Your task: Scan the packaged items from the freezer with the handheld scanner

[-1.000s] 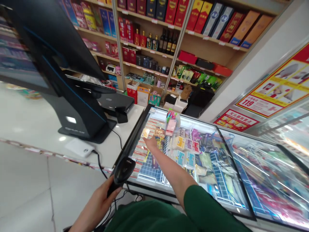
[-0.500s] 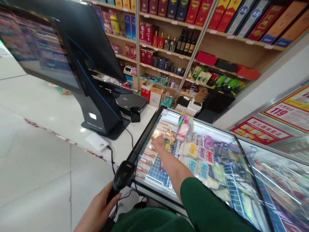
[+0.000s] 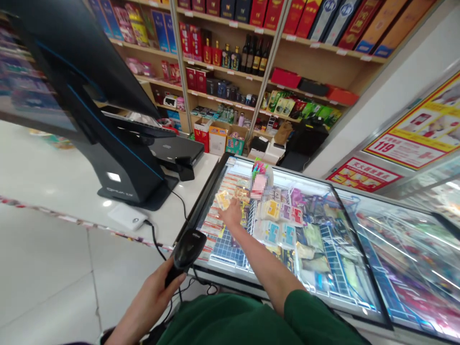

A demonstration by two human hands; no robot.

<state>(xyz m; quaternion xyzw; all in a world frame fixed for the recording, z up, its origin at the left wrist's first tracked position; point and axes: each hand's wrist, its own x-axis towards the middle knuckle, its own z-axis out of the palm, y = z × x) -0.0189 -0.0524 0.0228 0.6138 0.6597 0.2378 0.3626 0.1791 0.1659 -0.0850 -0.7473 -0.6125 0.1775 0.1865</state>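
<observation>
My left hand (image 3: 149,294) is closed around the handle of a black handheld barcode scanner (image 3: 189,248), held at the near left corner of the chest freezer (image 3: 230,264). Over the freezer's glass top reaches my right hand (image 3: 232,214). Its thumb and fingers close on the near edge of a small clear pack with a yellow label (image 3: 223,199). Just beyond it, a rounded clear pack with pink and green colours (image 3: 261,178), partly blurred out, sits on the glass. Packs with yellow labels (image 3: 271,210) and blue labels (image 3: 270,232) show through the glass.
A black monitor stand (image 3: 132,177) rises from the white counter (image 3: 161,227) on the left, with a white box-like device (image 3: 127,215) and cables in front. Shelves (image 3: 230,67) of bottles and boxes line the back. Red and yellow signs (image 3: 364,175) hang at right.
The camera view has swung to the right. My right hand has turned, and the yellow-labelled pack at its fingertips shows more clearly. My left hand keeps holding the barcode scanner.
</observation>
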